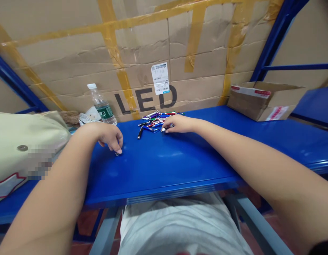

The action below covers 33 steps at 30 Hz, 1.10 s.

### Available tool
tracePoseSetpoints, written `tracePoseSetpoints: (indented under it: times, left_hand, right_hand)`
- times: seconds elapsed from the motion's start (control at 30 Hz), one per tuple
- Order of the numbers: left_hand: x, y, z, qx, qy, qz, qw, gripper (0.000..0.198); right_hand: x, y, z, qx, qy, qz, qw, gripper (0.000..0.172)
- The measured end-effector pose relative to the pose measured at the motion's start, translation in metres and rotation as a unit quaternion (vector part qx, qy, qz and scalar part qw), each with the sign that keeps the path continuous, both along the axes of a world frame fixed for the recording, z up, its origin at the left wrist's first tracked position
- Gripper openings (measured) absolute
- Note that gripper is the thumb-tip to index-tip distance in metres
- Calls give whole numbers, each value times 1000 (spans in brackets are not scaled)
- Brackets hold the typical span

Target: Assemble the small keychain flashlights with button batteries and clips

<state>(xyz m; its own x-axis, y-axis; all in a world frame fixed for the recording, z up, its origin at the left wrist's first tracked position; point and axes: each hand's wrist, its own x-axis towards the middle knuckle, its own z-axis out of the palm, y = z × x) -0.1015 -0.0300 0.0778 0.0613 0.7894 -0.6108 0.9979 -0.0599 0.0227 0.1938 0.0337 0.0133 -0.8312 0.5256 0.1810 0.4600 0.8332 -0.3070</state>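
Observation:
A pile of slim, shiny metal sticks with clips (154, 120), in blue, red, green, purple and black, lies on the blue table (164, 166) near its back edge. One black stick (140, 133) lies at the pile's front left. At the pile's right side, my right hand (178, 124) has its fingers closed on a small object with a round white end (163, 130); the rest is hidden by the fingers. My left hand (110, 137) is apart from the pile, to the left, fingers curled down. Under its fingertips shows a tiny metallic piece (117, 154), too small to name.
A water bottle (101, 104) stands at the back left, beside a pale green bag (23, 134). An open cardboard box (262, 101) sits at the back right. Behind the table rises a large taped carton (201, 74) marked LED. Blue metal posts (277, 39) frame the sides.

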Motion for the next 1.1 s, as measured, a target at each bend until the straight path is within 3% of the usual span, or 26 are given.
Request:
tracePoseSetpoints:
  times: [0.13, 0.43, 0.7, 0.83, 0.97, 1.1]
  left_hand:
    - [12, 1, -9, -41, -4, 73, 996, 31]
    - [-1, -2, -1, -31, -36, 82, 996, 35]
    - [27, -7, -19, -80, -112, 78, 987, 35]
    - [35, -15, -6, -23, -113, 33, 993, 32]
    - [12, -32, 14, 109, -43, -11, 993, 34]
    - [-7, -53, 3, 77, -71, -7, 994, 41]
  right_hand:
    - [0, 1, 0, -9, 16, -6, 1000, 15]
    - [1, 2, 0, -31, 31, 0, 999, 14]
    - [1, -3, 4, -51, 46, -21, 997, 11]
    - [2, -2, 4, -55, 51, -17, 997, 12]
    - [2, -3, 5, -36, 33, -26, 998, 10]
    - [1, -2, 4, -13, 25, -16, 999, 9]
